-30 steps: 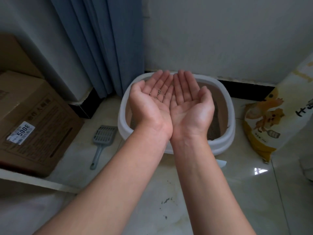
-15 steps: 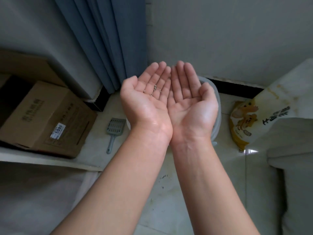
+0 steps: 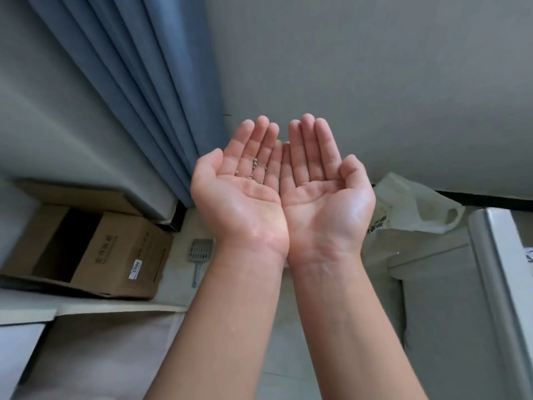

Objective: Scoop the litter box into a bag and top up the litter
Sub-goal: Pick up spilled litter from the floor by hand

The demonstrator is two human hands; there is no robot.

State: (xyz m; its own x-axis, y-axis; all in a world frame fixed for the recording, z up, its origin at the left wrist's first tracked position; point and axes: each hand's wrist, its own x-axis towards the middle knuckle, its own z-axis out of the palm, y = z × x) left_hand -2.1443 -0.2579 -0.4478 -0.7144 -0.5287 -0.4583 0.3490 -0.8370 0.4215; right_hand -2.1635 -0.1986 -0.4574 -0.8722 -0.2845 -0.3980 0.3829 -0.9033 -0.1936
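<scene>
Both palms face up side by side in the middle of the view, edges touching, fingers spread flat. My left hand (image 3: 245,180) has a few small grey litter grains (image 3: 253,168) lying on its fingers. My right hand (image 3: 323,180) holds nothing. The litter box is hidden behind my hands and wrists. A grey slotted scoop (image 3: 200,256) lies on the floor, left of my left wrist. The white litter bag (image 3: 409,203), with a handle hole, leans at the right behind my right hand.
A brown cardboard box (image 3: 115,255) lies on the floor at the left, its open side dark. Blue curtains (image 3: 138,82) hang at the back left against the wall. A white appliance edge (image 3: 501,284) stands at the right. Pale fabric covers the lower left.
The view has risen and pulled back, so the litter box has dropped out of sight behind my hands. Both hands stay palm up together, lifted higher in the view.
</scene>
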